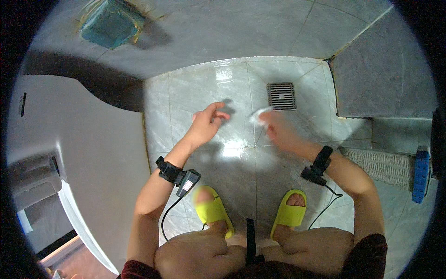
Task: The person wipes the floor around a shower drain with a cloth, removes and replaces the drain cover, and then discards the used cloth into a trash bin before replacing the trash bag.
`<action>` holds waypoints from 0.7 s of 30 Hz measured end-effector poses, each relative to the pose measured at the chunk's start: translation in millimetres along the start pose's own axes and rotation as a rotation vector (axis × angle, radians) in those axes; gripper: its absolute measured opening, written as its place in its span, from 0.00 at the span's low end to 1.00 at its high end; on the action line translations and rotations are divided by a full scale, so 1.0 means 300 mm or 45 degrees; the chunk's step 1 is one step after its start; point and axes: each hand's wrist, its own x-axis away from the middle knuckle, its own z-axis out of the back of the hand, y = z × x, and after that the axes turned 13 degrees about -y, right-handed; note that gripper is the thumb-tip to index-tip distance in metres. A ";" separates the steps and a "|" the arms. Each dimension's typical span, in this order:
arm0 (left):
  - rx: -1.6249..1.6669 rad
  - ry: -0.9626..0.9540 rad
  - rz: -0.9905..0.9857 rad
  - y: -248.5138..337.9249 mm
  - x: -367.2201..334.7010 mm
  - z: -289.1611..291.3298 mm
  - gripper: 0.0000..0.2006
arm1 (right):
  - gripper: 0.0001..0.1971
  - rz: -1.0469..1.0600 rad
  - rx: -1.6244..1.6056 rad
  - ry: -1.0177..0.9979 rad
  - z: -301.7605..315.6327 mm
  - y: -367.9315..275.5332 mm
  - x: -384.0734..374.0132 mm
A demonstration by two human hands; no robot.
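Observation:
My right hand (278,128), smeared by motion, pinches a small white object (261,114) that looks soft, like a bit of tissue; the blur hides its exact kind. Just beyond that hand, a square slotted floor drain (281,96) is set in the tiles. My left hand (207,124) hovers over the floor with its fingers bent and apart, and nothing shows in it. Black straps with small boxes and cables circle both of my wrists.
Grey glossy tiles (204,88) cover the wet-looking floor. A white curved fixture (97,116) stands at left. On the far wall is a plastic-wrapped blue-green box (113,24). At right are a pale woven basket (378,163) and a blue object (421,174). Yellow-green slippers (214,211) are on my feet.

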 end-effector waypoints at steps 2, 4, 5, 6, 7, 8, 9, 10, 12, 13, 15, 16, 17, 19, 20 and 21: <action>0.034 -0.013 0.006 0.004 -0.019 -0.004 0.22 | 0.19 -0.245 0.043 0.124 0.073 0.077 -0.026; 0.032 -0.010 0.001 0.000 -0.021 -0.005 0.22 | 0.19 -0.348 0.173 0.044 0.101 0.122 -0.038; 0.015 -0.008 -0.013 -0.001 -0.024 -0.006 0.22 | 0.19 -0.400 0.236 0.002 0.100 0.138 -0.040; -0.002 -0.005 -0.027 -0.002 -0.025 -0.006 0.22 | 0.19 -0.270 0.399 0.028 0.078 0.143 -0.040; -0.021 0.005 -0.034 -0.002 -0.027 -0.007 0.21 | 0.19 -0.138 0.561 0.055 0.042 0.141 -0.039; -0.039 0.011 -0.042 0.004 -0.034 -0.009 0.21 | 0.19 -0.009 0.722 0.081 0.013 0.139 -0.043; -0.057 0.023 -0.047 0.008 -0.032 -0.007 0.21 | 0.18 0.027 0.679 0.032 -0.010 0.115 -0.066; -0.038 0.021 -0.032 0.009 -0.032 -0.004 0.21 | 0.17 0.063 0.636 -0.016 -0.037 0.088 -0.096; 0.000 0.014 -0.006 0.014 -0.033 0.002 0.21 | 0.15 0.205 0.586 -0.151 -0.085 0.065 -0.126; -0.020 0.008 -0.009 0.022 -0.041 -0.003 0.21 | 0.14 0.305 0.581 -0.236 -0.105 0.064 -0.126; -0.054 0.006 0.005 0.017 -0.044 -0.013 0.21 | 0.13 0.442 0.551 -0.493 -0.139 0.041 -0.101; -0.049 0.008 -0.002 0.011 -0.041 -0.012 0.21 | 0.12 0.472 0.530 -0.660 -0.158 0.013 -0.065; -0.044 0.007 -0.013 0.010 -0.041 -0.010 0.21 | 0.12 0.497 0.510 -0.825 -0.164 -0.018 -0.033; -0.047 0.018 -0.048 -0.002 -0.040 -0.004 0.21 | 0.12 0.481 0.556 -0.774 -0.163 -0.030 0.047; -0.052 0.033 -0.062 -0.019 -0.035 -0.004 0.21 | 0.12 0.482 0.576 -0.754 -0.152 -0.024 0.082; -0.061 0.044 -0.074 -0.027 -0.033 -0.001 0.21 | 0.13 0.378 0.562 -0.685 -0.128 -0.012 0.104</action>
